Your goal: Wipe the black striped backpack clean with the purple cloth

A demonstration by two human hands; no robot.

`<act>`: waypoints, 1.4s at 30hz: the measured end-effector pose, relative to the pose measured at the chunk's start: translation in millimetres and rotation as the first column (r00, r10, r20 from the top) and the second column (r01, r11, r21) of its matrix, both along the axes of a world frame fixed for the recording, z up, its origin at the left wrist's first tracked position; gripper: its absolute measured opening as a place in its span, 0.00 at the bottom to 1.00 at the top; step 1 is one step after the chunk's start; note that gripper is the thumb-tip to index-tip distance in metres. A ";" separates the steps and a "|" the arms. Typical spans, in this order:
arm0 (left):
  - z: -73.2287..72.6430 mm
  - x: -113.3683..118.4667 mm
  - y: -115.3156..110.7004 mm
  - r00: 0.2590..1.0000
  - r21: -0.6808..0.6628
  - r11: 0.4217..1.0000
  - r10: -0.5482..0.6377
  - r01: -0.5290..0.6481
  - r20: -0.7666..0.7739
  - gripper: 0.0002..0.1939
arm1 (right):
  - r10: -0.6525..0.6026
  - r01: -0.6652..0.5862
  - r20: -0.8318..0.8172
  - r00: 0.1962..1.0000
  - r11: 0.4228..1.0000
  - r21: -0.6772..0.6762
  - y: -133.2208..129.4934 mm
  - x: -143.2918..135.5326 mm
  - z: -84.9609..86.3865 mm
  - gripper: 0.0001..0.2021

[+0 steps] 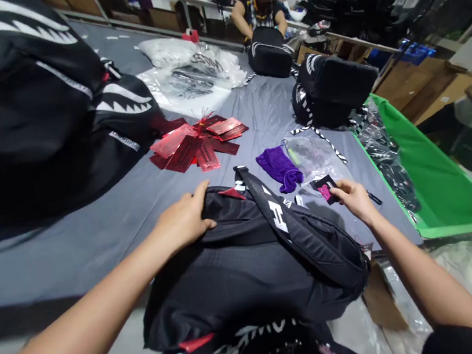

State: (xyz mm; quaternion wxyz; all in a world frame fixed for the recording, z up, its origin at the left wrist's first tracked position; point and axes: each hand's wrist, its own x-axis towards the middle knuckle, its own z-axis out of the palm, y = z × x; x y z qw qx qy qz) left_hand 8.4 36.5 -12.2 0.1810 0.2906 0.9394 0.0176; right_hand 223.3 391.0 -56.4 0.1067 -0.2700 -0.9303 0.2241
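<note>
One black backpack (241,276) leans over the table's (54,255) near edge. The person's left hand (184,216), arm stretched forward, grips its top between spread thumb and fingers. The right hand (353,198) pinches one black card (333,197) with a pink piece above the near right corner. Beyond lie one purple cloth (281,167), one clear bag (312,157) and a fan of red tags (200,141), too overlapped to count. Two toothed bags (18,96) fill the left; two dark bags (340,89) stand toward the far right corner, one before a co-worker (256,7).
</note>
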 end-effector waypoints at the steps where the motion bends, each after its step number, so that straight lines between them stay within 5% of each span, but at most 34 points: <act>1: 1.0 2.0 0.8 1.000 -0.003 1.000 0.006 -0.006 -0.011 0.45 | 0.051 -0.054 -0.038 0.998 0.996 -0.078 -12.9 -2.7 11.0 0.18; 5: 4.0 9.2 3.4 0.998 0.067 0.998 0.022 -0.018 -0.058 0.47 | 0.290 -0.374 -0.293 0.911 0.880 -0.294 -81.7 -37.6 46.3 0.14; 10: 3.9 11.2 -12.6 0.998 0.258 0.965 0.048 -0.037 -0.035 0.45 | 0.606 -0.617 -0.386 0.695 0.779 0.113 -158.3 -91.7 60.1 0.08; 12: -0.6 16.2 -30.1 0.997 0.452 0.888 0.068 -0.080 0.042 0.41 | 0.676 -0.648 -0.365 0.641 0.731 0.214 -173.6 -104.5 58.9 0.08; 14: -10.2 26.5 -50.7 0.988 0.666 0.733 0.058 -0.140 0.143 0.36 | 0.713 -0.673 -0.322 0.623 0.698 0.244 -181.4 -111.3 58.0 0.08; 17: -30.0 48.0 -76.1 0.973 0.797 0.563 0.059 -0.216 0.222 0.36 | 0.742 -0.720 -0.231 0.629 0.668 0.185 -187.3 -114.0 60.9 0.08; 20: -45.1 64.4 -84.7 0.968 0.770 0.587 0.167 -0.251 0.189 0.39 | 0.775 -0.771 -0.028 0.631 0.631 0.091 -196.3 -114.8 66.3 0.07; 24: -52.5 69.5 -79.6 0.962 0.699 0.668 0.251 -0.254 0.110 0.41 | 0.745 -0.797 0.284 0.604 0.576 0.182 -216.7 -120.6 66.9 0.09; 34: -64.0 68.4 -75.6 0.955 0.659 0.718 0.296 -0.224 0.003 0.39 | 0.717 -0.884 0.557 0.418 0.462 0.069 -236.7 -138.7 64.8 0.12; 38: -65.3 67.1 -74.6 0.951 0.664 0.708 0.307 -0.242 0.019 0.40 | 0.708 -0.856 0.507 0.493 0.500 0.134 -238.2 -140.4 68.1 0.11; 42: -66.9 65.0 -75.0 0.959 0.688 0.692 0.283 -0.218 0.019 0.40 | 0.817 -0.830 0.208 0.537 0.556 -0.041 -248.6 -156.2 50.3 0.09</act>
